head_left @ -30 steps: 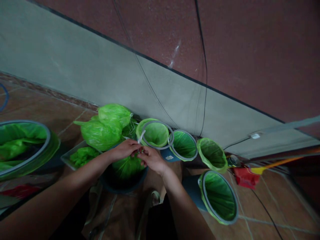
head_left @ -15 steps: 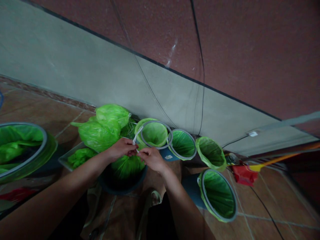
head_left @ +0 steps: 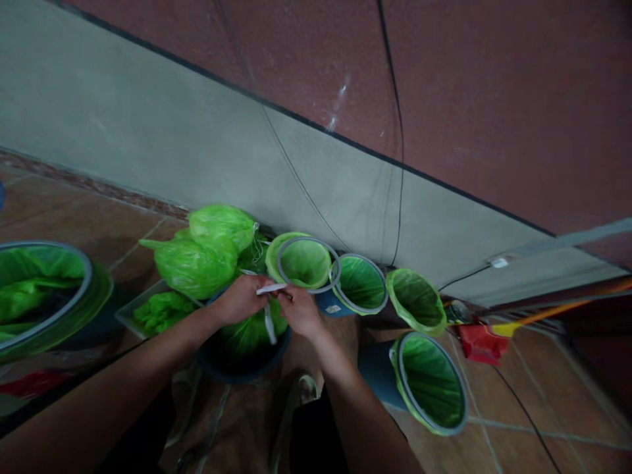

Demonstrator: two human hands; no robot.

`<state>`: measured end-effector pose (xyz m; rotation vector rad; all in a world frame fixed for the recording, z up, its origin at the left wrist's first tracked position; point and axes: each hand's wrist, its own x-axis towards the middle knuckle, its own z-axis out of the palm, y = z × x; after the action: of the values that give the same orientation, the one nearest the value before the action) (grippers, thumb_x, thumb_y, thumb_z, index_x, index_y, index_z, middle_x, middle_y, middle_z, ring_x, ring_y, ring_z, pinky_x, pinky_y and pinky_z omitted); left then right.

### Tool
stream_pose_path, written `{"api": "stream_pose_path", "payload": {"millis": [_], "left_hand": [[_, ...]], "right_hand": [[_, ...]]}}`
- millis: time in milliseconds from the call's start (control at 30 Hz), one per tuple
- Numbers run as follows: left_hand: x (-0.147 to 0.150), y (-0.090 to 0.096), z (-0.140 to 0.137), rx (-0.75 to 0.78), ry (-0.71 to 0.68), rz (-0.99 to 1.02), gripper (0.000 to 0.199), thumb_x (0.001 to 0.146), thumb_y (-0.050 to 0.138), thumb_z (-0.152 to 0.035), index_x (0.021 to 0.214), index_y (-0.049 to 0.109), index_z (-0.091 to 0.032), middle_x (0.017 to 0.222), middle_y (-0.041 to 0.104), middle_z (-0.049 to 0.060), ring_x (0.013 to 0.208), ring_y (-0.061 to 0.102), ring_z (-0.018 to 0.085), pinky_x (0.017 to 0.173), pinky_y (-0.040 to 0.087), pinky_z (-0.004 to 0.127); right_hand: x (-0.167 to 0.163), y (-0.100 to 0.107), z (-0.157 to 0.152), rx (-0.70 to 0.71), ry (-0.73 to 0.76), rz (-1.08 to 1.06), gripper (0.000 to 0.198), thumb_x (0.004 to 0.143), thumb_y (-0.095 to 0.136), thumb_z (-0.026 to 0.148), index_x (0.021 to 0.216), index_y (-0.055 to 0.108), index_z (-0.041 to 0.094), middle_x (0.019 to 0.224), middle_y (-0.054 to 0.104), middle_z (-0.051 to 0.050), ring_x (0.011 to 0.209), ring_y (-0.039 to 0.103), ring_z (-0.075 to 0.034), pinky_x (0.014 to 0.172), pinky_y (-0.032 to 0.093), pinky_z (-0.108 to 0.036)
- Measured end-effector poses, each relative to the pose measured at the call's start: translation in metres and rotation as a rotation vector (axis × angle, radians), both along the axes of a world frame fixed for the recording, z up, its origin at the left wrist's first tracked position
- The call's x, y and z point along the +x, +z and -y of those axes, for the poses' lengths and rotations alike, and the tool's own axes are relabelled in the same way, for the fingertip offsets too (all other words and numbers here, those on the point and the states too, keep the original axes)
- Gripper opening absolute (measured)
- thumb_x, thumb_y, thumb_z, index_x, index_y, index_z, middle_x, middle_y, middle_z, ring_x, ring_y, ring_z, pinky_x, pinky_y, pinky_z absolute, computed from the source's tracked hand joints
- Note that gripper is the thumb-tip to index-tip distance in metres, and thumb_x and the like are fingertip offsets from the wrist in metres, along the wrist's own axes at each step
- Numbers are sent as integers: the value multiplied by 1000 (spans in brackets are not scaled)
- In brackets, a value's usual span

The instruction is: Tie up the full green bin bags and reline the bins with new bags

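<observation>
A white drawstring (head_left: 269, 322) passes between my two hands, with one end hanging down. My left hand (head_left: 243, 299) pinches it on one side, and my right hand (head_left: 299, 308) grips it from the other; their fingertips nearly meet. Just below them, a gathered green garbage bag (head_left: 247, 334) sits in a dark blue trash can (head_left: 241, 378). Where the string joins the bag is partly hidden by my fingers. Two full, tied green bags (head_left: 197, 263) lie beyond my left hand.
Several lined trash cans stand to the right, among them a tipped-looking one (head_left: 461, 421). Another lined can (head_left: 89, 270) is at far left. A grey bin (head_left: 129, 322) holds crumpled green plastic. A red dustpan (head_left: 484, 343) lies by the wall (head_left: 162, 125).
The white drawstring, which stood up above my left hand, now lies across my fingers and hangs below them. My hands stay close together over the can.
</observation>
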<state>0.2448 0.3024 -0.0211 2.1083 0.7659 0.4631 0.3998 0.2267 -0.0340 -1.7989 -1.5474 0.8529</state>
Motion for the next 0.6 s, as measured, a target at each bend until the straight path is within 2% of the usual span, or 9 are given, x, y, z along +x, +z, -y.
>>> {"api": "stream_pose_path", "payload": {"millis": [100,167,267,367,500,600], "left_hand": [[3,-2,5,134,37,7,16,77,48,-13,74,64,-17,75,66,2,71,61,15,69,45,24],[4,-3,8,154,85,15,16,80,47,-17,79,63,-17,77,65,3,73,61,15,70,45,25],[5,-2,9,111,164,1,17,84,47,-25,83,61,-17,79,65,4,73,61,16,70,45,26],[3,3,7,-14,174,-53,17,83,49,-31,80,61,-18,74,65,1,68,60,16,67,44,25],[0,9,0,-162,90,-83,17,78,54,-33,76,64,-19,69,66,-1,67,60,15,66,44,23],[-1,11,-3,-159,43,-116,15,76,55,-30,75,67,-19,71,68,-1,69,62,16,68,44,23]], "right_hand": [[-6,-3,-2,-36,7,-99,28,84,44,9,95,69,16,86,69,-3,76,63,-16,76,50,-28],[-8,-1,-2,-84,-5,-198,29,84,43,9,94,69,16,81,67,-2,63,59,-13,64,50,-25],[-8,4,0,-134,-31,-342,25,86,44,14,86,68,16,76,64,0,52,53,-9,51,44,-20],[-5,7,3,-167,-54,-399,20,87,51,22,80,69,15,71,62,1,49,50,-7,46,38,-17],[-3,8,5,-228,-87,-329,22,86,56,29,80,72,16,63,60,2,51,51,-8,48,37,-18],[-6,14,5,-189,-67,-100,22,87,54,25,78,73,17,62,62,1,57,55,-11,56,40,-21]]}}
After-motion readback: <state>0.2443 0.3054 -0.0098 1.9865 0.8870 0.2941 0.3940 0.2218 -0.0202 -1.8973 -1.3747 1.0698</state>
